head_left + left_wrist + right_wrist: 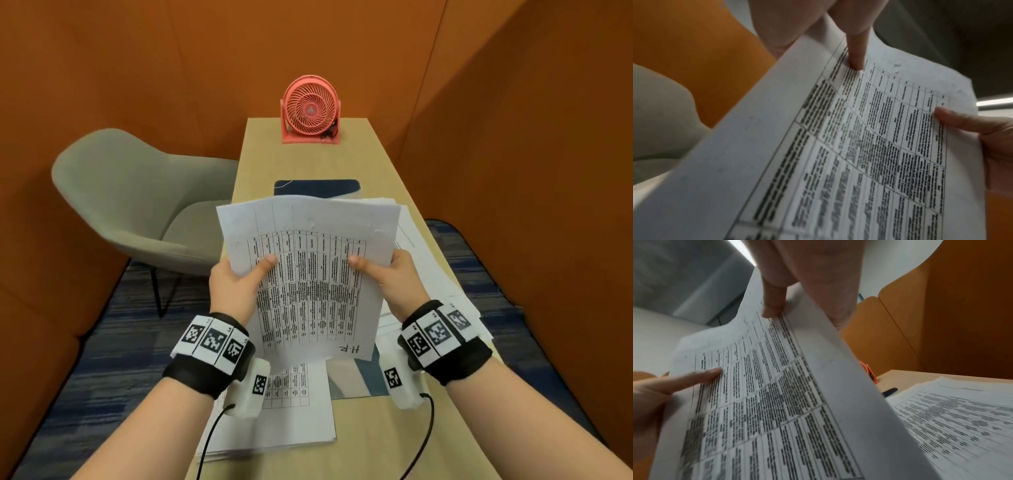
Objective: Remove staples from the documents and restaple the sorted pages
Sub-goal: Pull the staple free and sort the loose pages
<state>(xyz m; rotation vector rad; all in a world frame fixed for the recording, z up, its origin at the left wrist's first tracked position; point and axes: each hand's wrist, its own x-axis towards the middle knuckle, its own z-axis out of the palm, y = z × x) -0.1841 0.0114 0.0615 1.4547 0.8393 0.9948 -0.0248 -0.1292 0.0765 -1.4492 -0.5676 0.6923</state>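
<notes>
I hold a sheaf of printed pages [308, 274] with a dense table on top, raised above the desk and tilted toward me. My left hand [236, 284] grips its left edge, thumb on the top sheet and fingers hidden behind. My right hand [390, 277] grips the right edge the same way. "H.R" is handwritten at the near corner. In the left wrist view my left thumb [855, 48] presses the sheaf of pages [838, 162]. The right wrist view shows my right thumb [774, 301] on those pages [777, 402]. No staple can be made out.
A paper stack [284, 411] lies on the wooden desk [363, 445] under my wrists. A fanned pile [431, 274] lies at the right, also seen as a paper pile [951, 418] beside a small black object [890, 391]. A blue mat [317, 188], pink fan [310, 109] and grey chair [137, 205] stand beyond.
</notes>
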